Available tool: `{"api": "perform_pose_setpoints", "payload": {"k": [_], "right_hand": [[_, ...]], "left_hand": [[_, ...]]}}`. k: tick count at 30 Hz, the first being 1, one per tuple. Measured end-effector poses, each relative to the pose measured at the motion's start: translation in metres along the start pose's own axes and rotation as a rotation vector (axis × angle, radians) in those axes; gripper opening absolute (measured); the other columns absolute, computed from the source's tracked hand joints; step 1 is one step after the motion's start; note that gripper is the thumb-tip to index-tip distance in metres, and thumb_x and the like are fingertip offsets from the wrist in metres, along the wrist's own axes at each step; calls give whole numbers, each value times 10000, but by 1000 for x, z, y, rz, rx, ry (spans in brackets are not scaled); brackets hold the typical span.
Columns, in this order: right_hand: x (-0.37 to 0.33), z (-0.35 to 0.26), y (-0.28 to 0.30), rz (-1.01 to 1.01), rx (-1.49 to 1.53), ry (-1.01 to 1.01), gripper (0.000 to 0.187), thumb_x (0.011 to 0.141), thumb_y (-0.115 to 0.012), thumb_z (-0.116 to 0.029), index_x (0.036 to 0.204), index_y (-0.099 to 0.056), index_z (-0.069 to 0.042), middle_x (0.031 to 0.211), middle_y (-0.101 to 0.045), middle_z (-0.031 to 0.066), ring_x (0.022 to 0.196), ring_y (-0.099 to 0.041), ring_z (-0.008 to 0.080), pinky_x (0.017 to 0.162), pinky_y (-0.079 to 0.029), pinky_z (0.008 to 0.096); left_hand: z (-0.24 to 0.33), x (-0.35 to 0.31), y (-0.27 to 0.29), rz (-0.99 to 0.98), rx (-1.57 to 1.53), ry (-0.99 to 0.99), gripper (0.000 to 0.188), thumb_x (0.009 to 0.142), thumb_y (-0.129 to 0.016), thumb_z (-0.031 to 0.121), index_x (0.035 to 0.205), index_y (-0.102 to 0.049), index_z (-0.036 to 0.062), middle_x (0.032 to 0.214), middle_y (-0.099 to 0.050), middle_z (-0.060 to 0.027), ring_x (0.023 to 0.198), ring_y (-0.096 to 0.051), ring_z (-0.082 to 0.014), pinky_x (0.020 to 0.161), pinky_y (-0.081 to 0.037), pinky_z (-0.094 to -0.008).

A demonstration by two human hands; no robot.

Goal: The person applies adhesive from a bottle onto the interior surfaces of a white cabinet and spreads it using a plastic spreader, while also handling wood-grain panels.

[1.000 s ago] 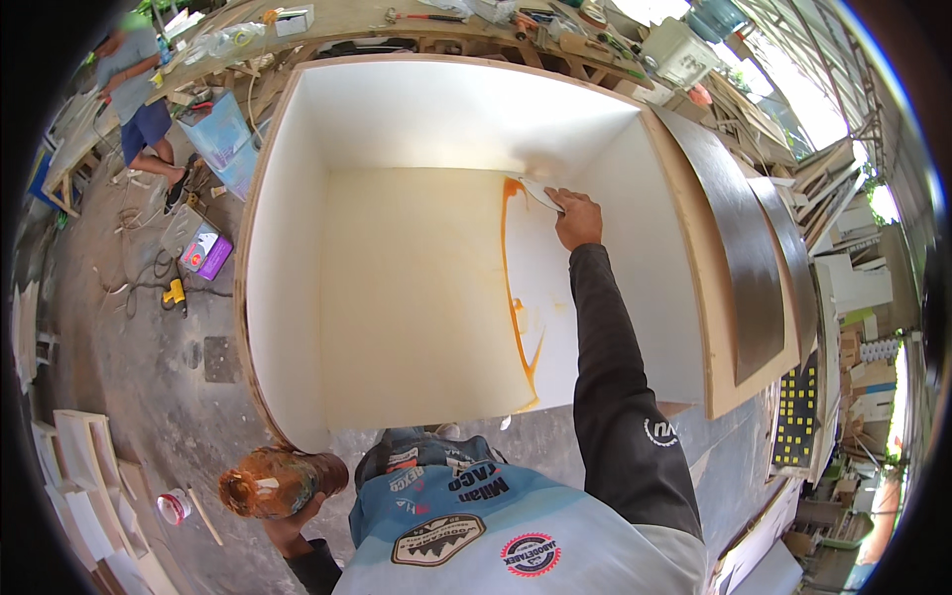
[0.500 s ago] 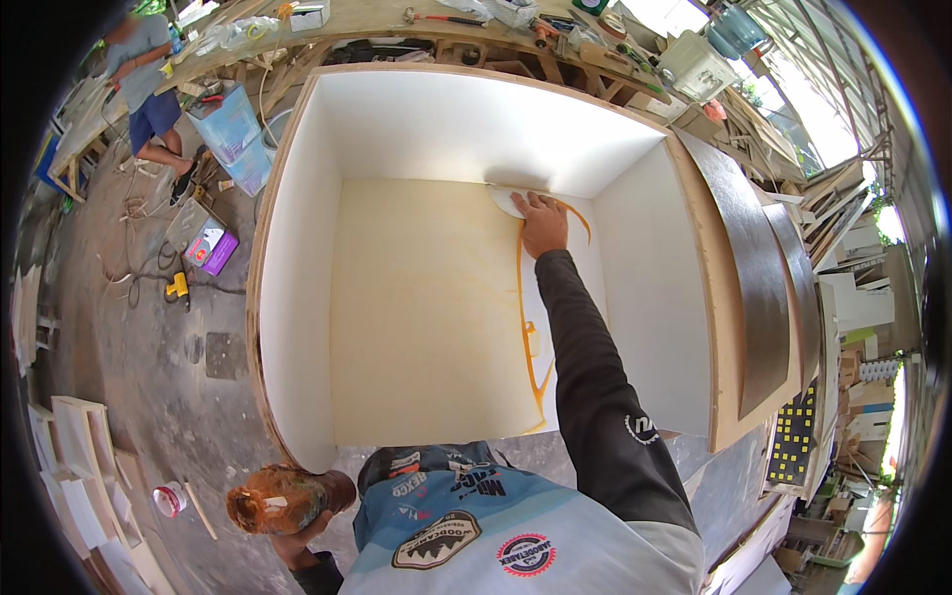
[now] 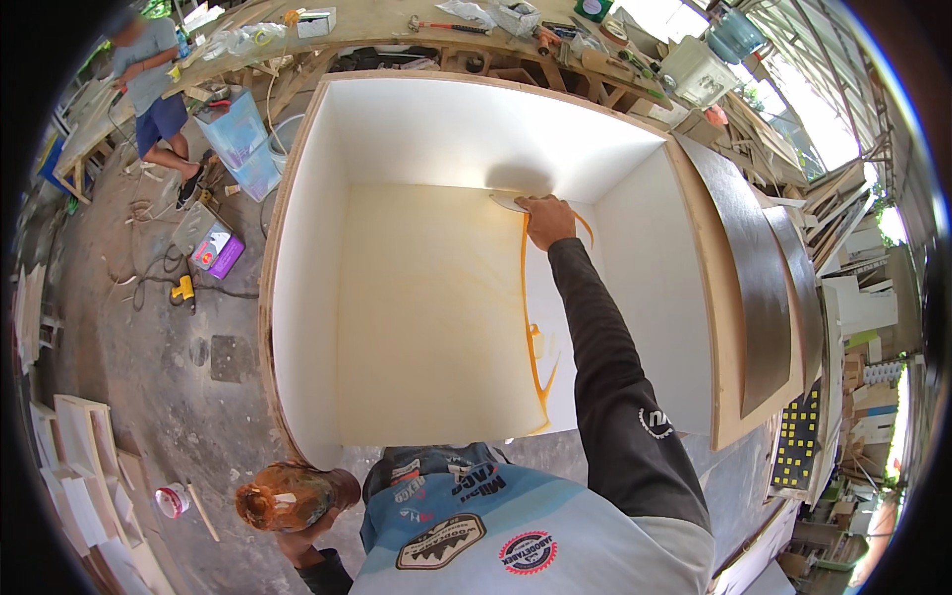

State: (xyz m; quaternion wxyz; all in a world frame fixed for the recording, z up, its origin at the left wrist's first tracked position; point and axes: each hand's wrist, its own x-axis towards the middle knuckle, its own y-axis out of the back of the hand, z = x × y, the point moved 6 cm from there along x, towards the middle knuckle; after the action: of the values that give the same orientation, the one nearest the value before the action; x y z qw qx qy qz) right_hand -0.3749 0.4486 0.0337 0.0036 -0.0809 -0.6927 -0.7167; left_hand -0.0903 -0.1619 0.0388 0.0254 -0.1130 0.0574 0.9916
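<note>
My right hand (image 3: 551, 220) grips a pale flat glue spreader (image 3: 508, 202) inside a white-lined wooden box (image 3: 446, 124), near its far wall. The spreader's edge is tilted against the bottom panel. A thin yellowish film of glue (image 3: 431, 307) covers the left and middle of that panel. A thick orange bead of glue (image 3: 527, 283) runs down the film's right edge, with bare white surface beyond it. My left hand (image 3: 302, 543) is wrapped around a brown, glue-crusted bottle (image 3: 288, 498), held outside the box's near left corner. Its fingers are partly hidden.
Dark brown sheets (image 3: 744, 288) lie on the right side of the box. A long workbench (image 3: 397, 35) with tools stands beyond. On the floor at left are a yellow drill (image 3: 183, 289), a purple-and-white can (image 3: 218, 255) and cables. Another person (image 3: 154, 84) stands far left.
My right hand has lifted from lying flat to a raised grip, tilting the spreader up, and shifted slightly right. The left hand and bottle have hardly moved. My view has shifted slightly.
</note>
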Motion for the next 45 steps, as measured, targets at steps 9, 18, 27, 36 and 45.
{"api": "perform_pose_setpoints", "payload": {"k": [9,18,27,36,45], "right_hand": [[2,15,-30,-18,26,8,472,818,-501,-39,1197,-679,-257,1006,-701,69,977,-645,273,843,-504,423],[-145,-26,26,-260,80,115,475,769,-507,-30,1177,-681,-201,1109,-697,28,1012,-639,243,823,-503,394],[-346,-75,62,-260,191,152,465,714,-609,-59,1163,-652,-173,1208,-639,14,1134,-585,225,926,-436,410],[-390,-61,114,-220,340,123,482,671,-597,-2,1121,-690,-144,1117,-681,45,1051,-602,261,884,-469,395],[-211,28,120,317,285,-39,511,686,-551,91,1122,-707,-126,1112,-697,97,1029,-620,308,897,-496,388]], "left_hand": [[-3,4,5,-83,85,-30,904,549,-893,85,1331,-444,14,1216,-589,-110,1087,-587,-250,951,-493,-389],[-13,12,7,-83,79,-139,923,564,-873,87,1368,-425,16,1284,-555,-114,1152,-554,-242,993,-453,-391],[26,23,-17,-77,34,-281,930,590,-888,135,1379,-412,11,1324,-518,-117,1207,-505,-266,1038,-404,-398],[26,26,-17,-13,2,-323,930,592,-895,141,1376,-413,8,1312,-525,-113,1198,-511,-260,1036,-405,-396],[7,16,-2,23,53,-208,883,604,-902,155,1345,-444,7,1248,-559,-100,1133,-543,-243,1002,-431,-386]]}}
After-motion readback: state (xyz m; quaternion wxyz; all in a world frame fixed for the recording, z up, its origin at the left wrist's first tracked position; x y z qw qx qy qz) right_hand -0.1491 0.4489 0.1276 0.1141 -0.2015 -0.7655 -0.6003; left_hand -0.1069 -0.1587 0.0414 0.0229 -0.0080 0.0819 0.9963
